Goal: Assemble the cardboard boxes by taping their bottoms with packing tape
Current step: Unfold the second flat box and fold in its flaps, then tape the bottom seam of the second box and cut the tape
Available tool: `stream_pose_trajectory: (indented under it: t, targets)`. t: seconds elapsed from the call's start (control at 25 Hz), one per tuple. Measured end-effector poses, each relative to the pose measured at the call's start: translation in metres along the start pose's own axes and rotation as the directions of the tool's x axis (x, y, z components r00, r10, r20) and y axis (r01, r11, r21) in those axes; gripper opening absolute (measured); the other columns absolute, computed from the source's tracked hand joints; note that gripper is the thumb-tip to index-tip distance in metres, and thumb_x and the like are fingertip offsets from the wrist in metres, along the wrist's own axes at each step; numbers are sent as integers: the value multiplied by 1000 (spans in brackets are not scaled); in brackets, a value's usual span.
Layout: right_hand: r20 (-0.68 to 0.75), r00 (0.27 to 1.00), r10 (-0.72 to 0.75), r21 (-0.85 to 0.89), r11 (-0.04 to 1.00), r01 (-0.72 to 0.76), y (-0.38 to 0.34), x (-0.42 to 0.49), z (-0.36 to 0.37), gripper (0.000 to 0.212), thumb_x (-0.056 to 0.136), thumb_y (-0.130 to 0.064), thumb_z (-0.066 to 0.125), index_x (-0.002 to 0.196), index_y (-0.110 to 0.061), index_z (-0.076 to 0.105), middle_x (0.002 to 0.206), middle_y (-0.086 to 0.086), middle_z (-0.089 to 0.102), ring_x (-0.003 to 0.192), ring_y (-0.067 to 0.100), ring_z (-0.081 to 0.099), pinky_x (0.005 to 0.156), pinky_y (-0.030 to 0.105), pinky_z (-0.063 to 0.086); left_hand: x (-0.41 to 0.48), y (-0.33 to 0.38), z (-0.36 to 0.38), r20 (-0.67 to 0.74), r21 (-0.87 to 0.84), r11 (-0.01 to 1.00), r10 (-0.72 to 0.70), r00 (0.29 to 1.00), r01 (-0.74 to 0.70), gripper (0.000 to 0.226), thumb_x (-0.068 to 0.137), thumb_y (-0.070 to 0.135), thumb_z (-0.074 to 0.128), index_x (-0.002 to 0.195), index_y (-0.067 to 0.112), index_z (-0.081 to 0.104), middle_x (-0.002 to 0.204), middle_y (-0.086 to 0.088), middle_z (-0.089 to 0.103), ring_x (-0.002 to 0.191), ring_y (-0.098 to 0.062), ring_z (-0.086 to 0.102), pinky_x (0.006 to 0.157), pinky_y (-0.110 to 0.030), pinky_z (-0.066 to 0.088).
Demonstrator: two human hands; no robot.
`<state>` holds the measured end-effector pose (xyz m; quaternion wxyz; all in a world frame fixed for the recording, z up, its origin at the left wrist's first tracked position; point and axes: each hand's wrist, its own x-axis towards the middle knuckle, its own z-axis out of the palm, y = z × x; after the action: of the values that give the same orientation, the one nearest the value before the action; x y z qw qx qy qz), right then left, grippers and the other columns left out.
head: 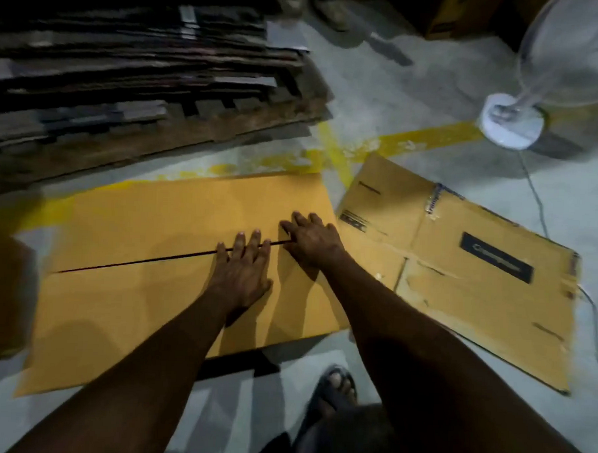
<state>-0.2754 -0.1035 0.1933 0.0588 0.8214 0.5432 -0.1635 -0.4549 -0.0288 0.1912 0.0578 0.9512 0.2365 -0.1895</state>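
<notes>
While the stack of flattened cardboard (125,81) is waiting at ten o'clock, a single cardboard box (175,207) is lying at the centre, bottom up, its two big flaps folded in and meeting along a dark seam (135,261) that is gaping slightly. A second flattened box (459,284) is lying at three o'clock, and a fan (511,126) is standing at two o'clock. The left hand (242,275) is pressing flat across the seam, fingers straight. The right hand (312,240), just beside it towards three o'clock, is resting spread on the far flap; neither is holding anything. No tape is showing on the seam, and no roll is showing anywhere. Judging from this, folding is looking done, while taping is not yet beginning and most boxes are remaining.
</notes>
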Motion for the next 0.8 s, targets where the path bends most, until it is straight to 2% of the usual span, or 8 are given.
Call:
stream_pose_trajectory:
  t: [0.16,0.28,0.4,0.56,0.68,0.72,0.8]
  targets:
    - [-24,989,149,108,983,-146,120,-20,-16,63,96,-51,49,152,-29,30,147,9,45,131,35,44,96,51,46,59,83,-15,-56,-50,999,14,998,-17,79,97,58,29,154,13,-3,161,-12,-12,146,-41,-5,112,-62,10]
    - [28,955,296,239,925,-294,185,-54,17,62,95,-48,53,149,-25,34,138,16,54,123,37,51,94,48,49,75,117,0,-143,-63,998,-10,990,1,75,97,54,30,154,9,9,161,-18,-2,144,-48,3,110,-66,13]
    - [185,875,446,454,751,-479,218,-94,82,64,95,-40,59,149,-15,34,131,23,57,120,37,54,92,40,46,83,126,22,-193,-42,998,-48,980,41,72,97,52,24,153,7,16,160,-20,2,143,-50,4,108,-69,13]
    - [426,750,506,540,522,-660,212,-138,162,68,91,-27,60,149,-11,29,122,28,61,112,39,60,84,38,47,86,126,35,-267,-27,998,-68,961,63,75,93,53,17,153,8,16,161,-18,5,143,-48,6,109,-68,11]
    - [509,645,570,638,252,-727,197,-146,188,91,71,-45,61,151,-24,23,116,25,63,97,39,65,74,40,53,86,126,40,-284,-34,997,-82,955,75,74,93,53,18,153,10,14,161,-16,3,144,-47,4,110,-66,10]
    - [514,634,577,656,212,-725,194,-147,194,97,64,-51,60,151,-30,22,113,24,65,89,38,67,72,40,56,86,127,41,-291,-32,996,-86,953,80,73,93,52,17,154,10,13,161,-15,3,144,-46,4,110,-66,10]
    - [536,634,557,659,193,-727,189,-149,199,96,61,-56,57,149,-39,22,113,21,65,79,35,68,70,39,58,86,127,41,-299,-35,996,-88,950,82,73,94,52,17,154,10,13,161,-16,4,144,-46,5,111,-65,10]
